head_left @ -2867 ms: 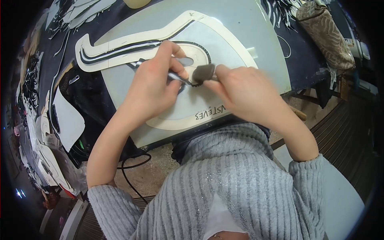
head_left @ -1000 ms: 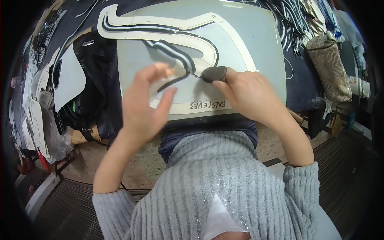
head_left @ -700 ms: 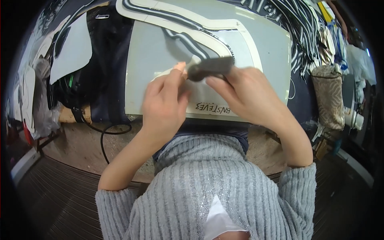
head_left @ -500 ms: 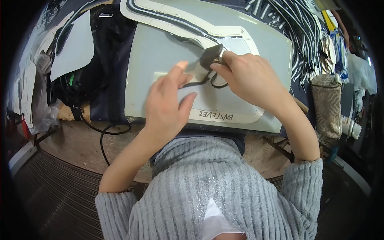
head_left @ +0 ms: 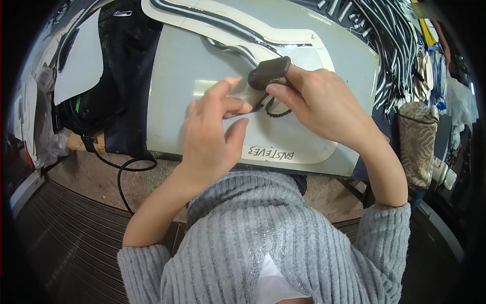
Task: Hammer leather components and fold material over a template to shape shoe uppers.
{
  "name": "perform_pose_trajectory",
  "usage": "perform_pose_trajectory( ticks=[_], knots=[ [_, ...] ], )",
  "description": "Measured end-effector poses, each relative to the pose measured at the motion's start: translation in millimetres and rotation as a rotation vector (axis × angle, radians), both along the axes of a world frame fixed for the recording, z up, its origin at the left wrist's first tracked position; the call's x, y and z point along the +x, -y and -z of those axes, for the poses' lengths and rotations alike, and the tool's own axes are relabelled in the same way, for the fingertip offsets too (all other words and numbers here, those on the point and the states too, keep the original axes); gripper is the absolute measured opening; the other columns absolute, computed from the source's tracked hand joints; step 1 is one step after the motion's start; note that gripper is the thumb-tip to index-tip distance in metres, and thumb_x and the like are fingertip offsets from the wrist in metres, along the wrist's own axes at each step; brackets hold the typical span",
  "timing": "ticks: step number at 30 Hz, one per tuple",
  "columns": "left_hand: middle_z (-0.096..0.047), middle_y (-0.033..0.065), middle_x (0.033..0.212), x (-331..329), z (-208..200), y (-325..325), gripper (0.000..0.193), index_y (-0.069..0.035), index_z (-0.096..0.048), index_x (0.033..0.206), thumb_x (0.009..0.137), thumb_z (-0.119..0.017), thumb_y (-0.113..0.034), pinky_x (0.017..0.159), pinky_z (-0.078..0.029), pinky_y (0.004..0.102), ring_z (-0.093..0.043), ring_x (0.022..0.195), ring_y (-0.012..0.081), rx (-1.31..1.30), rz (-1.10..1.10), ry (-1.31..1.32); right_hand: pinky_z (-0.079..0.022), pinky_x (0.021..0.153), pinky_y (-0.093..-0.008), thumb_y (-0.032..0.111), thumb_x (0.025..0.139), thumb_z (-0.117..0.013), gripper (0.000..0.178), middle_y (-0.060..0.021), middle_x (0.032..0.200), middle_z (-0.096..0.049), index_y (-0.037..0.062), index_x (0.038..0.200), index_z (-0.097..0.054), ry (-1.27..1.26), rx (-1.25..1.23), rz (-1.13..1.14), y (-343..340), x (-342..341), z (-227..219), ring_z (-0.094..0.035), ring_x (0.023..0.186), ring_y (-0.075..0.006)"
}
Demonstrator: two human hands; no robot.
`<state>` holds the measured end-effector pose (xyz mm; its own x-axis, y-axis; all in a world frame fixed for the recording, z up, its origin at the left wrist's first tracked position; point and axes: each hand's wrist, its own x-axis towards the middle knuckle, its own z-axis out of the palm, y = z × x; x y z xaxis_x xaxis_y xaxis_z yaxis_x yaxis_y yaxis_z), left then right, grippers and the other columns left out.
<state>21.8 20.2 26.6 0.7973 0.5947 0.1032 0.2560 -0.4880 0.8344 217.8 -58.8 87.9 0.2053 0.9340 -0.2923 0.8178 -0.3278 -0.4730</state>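
My right hand (head_left: 326, 104) grips a dark, rounded block-like tool (head_left: 271, 72) between thumb and fingers; its exact kind is unclear. Beneath it lies a cream pattern board (head_left: 324, 55) with handwriting along its near edge. A black-and-white trim strip (head_left: 228, 22) runs along the board's long arm, and a loose strip (head_left: 230, 47) curls off toward the tool. Below the tool, a dark toothed strip, perhaps a zipper (head_left: 278, 114), loops beside my right thumb. My left hand (head_left: 210, 126) is open, thumb apart, its fingertips at a dark strip edge on the board.
A glossy grey work board (head_left: 177, 76) lies under everything. Black mesh fabric with a zipper pull (head_left: 126, 40) and a white panel (head_left: 81, 61) sit at left. Bundled striped strips (head_left: 390, 45) fill the far right, near a patterned pouch (head_left: 417, 144). A black cord (head_left: 121, 177) hangs at the table's front.
The dark tool has tilted and shifted slightly left, and my left fingertips have curled lower toward the strip. The whole view has shifted slightly.
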Motion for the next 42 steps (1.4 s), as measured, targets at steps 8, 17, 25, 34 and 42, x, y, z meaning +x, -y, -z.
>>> perform_pose_trajectory(
  ticks=[8,17,25,34,42],
  knots=[
    [-0.071,0.0068,0.096,0,6,6,0.056,0.001,-0.044,0.133,0.082,-0.064,0.01,0.092,-0.045,0.0319,-0.063,0.099,0.019,0.057,0.017,0.033,-0.05,0.057,-0.0457,0.033,0.096,-0.06,0.039,-0.0173,0.06,-0.062,-0.0016,0.079,-0.063,0.049,0.051,-0.017,4,-1,8,-0.063,0.061,-0.0368],
    [-0.072,-0.0009,0.095,-2,15,7,0.045,-0.002,-0.052,0.126,0.082,-0.06,0.005,0.091,-0.032,0.0366,-0.061,0.092,0.0171,0.301,0.023,0.106,-0.052,0.057,-0.0436,0.033,0.095,-0.06,0.036,-0.0157,0.06,-0.063,-0.0005,0.081,-0.06,0.134,0.04,-0.059,15,-17,-12,-0.066,0.061,-0.0351],
    [-0.07,0.0049,0.103,-12,27,3,0.035,-0.003,-0.058,0.119,0.084,-0.062,0.002,0.09,-0.037,0.0379,-0.059,0.099,0.0216,0.403,0.206,0.155,-0.051,0.05,-0.0402,0.032,0.096,-0.059,0.035,-0.0128,0.058,-0.062,0.001,0.081,-0.058,0.328,0.058,-0.137,20,-16,-1,-0.065,0.055,-0.0313],
    [-0.07,0.006,0.104,-6,15,1,0.038,-0.001,-0.057,0.116,0.079,-0.065,0.005,0.09,-0.039,0.0372,-0.059,0.102,0.0222,0.311,0.184,0.097,-0.051,0.051,-0.0425,0.035,0.096,-0.059,0.036,-0.0138,0.058,-0.062,0.0015,0.083,-0.058,0.257,0.073,-0.073,16,-9,10,-0.065,0.055,-0.0324],
    [-0.069,0.0143,0.101,-12,10,8,0.03,0.0,-0.058,0.11,0.083,-0.061,-0.011,0.084,-0.042,0.0416,-0.062,0.092,0.0258,0.871,0.304,0.014,-0.049,0.046,-0.0383,0.032,0.095,-0.061,0.035,-0.0124,0.057,-0.062,0.0025,0.078,-0.053,0.275,0.101,-0.104,30,-32,-18,-0.065,0.053,-0.0301]
  ],
)
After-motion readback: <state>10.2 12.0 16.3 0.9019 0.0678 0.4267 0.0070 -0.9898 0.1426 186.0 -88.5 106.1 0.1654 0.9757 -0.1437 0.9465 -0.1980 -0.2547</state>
